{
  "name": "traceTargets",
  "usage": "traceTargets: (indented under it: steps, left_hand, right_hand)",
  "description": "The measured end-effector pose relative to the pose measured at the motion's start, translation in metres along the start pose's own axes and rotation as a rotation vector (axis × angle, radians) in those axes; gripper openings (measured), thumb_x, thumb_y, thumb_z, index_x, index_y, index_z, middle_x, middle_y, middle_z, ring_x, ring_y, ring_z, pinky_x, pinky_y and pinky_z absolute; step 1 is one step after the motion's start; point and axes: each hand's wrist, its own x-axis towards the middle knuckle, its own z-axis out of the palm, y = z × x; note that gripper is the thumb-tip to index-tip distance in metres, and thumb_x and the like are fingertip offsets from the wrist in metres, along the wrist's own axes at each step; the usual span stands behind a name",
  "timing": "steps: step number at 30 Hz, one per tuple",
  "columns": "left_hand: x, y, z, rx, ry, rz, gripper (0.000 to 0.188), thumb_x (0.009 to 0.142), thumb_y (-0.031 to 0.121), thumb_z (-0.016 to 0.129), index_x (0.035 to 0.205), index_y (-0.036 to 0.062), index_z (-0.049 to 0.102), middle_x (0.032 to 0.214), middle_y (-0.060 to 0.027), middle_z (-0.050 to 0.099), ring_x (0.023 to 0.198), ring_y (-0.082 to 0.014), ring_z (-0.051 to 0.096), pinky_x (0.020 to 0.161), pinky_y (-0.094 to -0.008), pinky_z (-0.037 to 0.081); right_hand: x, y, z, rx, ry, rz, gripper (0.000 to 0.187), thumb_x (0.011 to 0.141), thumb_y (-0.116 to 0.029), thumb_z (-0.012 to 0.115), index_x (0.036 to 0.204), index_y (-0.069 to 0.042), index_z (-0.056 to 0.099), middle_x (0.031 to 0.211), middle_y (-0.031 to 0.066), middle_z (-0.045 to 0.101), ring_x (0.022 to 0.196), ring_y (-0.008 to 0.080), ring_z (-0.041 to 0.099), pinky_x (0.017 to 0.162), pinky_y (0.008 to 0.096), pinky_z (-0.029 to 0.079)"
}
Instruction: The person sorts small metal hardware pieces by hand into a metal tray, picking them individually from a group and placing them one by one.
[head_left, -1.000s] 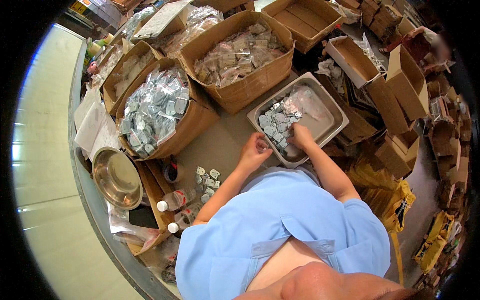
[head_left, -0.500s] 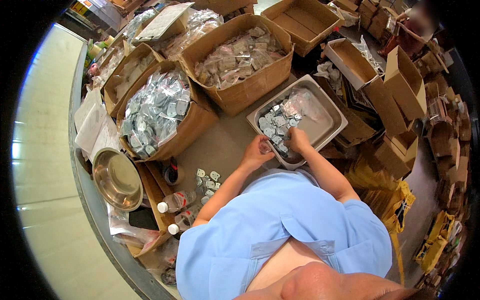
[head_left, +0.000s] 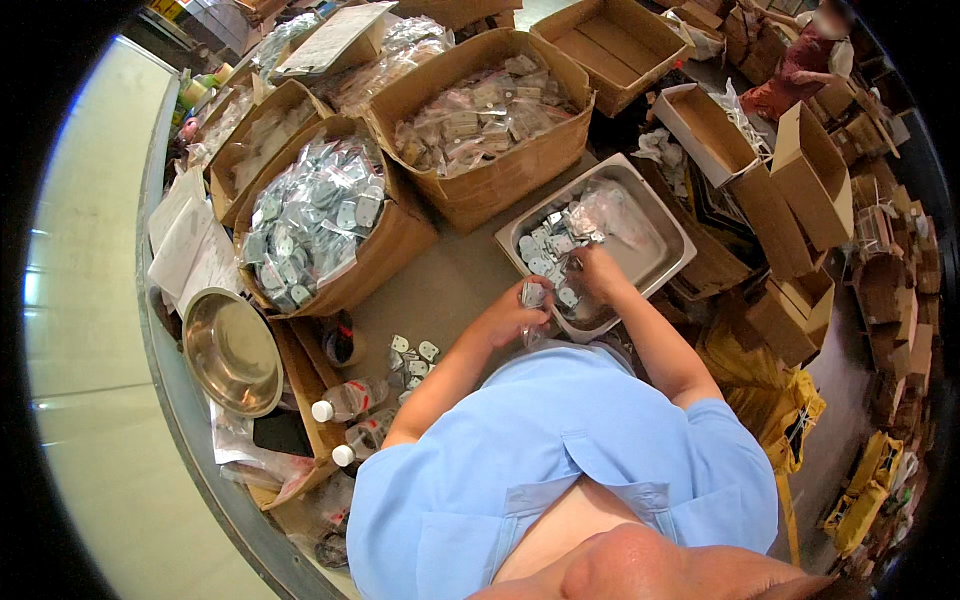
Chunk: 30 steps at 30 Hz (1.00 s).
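Right in front of me is a rectangular steel tray [head_left: 672, 262] with loose small metal plates [head_left: 541, 245] in its left part and clear plastic bags [head_left: 622, 212] at its far side. My left hand [head_left: 503, 318] is at the tray's near left corner, closed around a small clear bag [head_left: 534, 297] in which metal plates show. My right hand [head_left: 600, 273] reaches into the tray from the right. Its fingers are curled down at the plates, and their tips are partly hidden, so what they grip cannot be made out.
Cardboard boxes of bagged plates stand at the left [head_left: 415, 240] and beyond the tray [head_left: 500, 180]. Loose plates [head_left: 410, 362], plastic bottles [head_left: 352, 400] and a steel bowl [head_left: 232, 352] lie to my left. Open cartons [head_left: 708, 135] fill the right. Another person [head_left: 800, 70] is at the far right.
Metal plates now show in the bag at my left hand. My right hand has shifted slightly within the tray. The far person has moved up and stands more upright.
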Motion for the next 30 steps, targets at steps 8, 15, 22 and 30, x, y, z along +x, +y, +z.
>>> traceTargets:
  steps: [8,15,22,30]
  left_hand:
    - [-0.018,-0.001,-0.013,0.179,0.158,0.209,0.048,0.069,-0.003,0.060,0.114,0.0092,0.048,0.095,-0.0001,0.049,0.089,-0.0113,0.049,0.076,-0.0272,0.045]
    - [-0.010,-0.005,-0.018,0.411,0.134,0.225,0.052,0.069,0.004,0.068,0.116,0.0107,0.047,0.096,-0.0012,0.052,0.092,-0.0125,0.049,0.079,-0.0261,0.041]
    - [-0.010,-0.016,-0.026,0.198,0.159,0.096,0.053,0.072,0.005,0.068,0.119,0.0122,0.045,0.101,-0.0037,0.054,0.089,-0.0132,0.051,0.073,-0.0275,0.044]
    - [-0.004,-0.016,-0.025,0.193,0.212,0.103,0.053,0.073,0.005,0.067,0.120,0.0099,0.044,0.090,-0.0024,0.054,0.081,-0.0130,0.052,0.068,-0.0268,0.044]
  right_hand:
    - [0.005,-0.018,0.005,-0.231,0.012,0.113,0.036,0.068,-0.016,0.072,0.098,-0.003,0.058,0.087,0.0182,0.064,0.085,0.0348,0.061,0.072,0.0410,0.049]
    - [0.020,-0.021,0.042,-0.170,0.040,-0.068,0.033,0.065,-0.012,0.072,0.094,-0.004,0.058,0.088,0.0184,0.061,0.087,0.0369,0.059,0.075,0.0431,0.048]
    - [0.023,-0.001,0.043,-0.219,-0.043,-0.099,0.035,0.056,-0.014,0.077,0.085,-0.005,0.059,0.079,0.0164,0.062,0.077,0.0346,0.060,0.068,0.0416,0.048]
    - [0.023,0.003,0.046,-0.164,0.000,-0.025,0.047,0.056,-0.016,0.079,0.098,-0.007,0.058,0.083,0.0180,0.064,0.079,0.0332,0.063,0.071,0.0410,0.049]
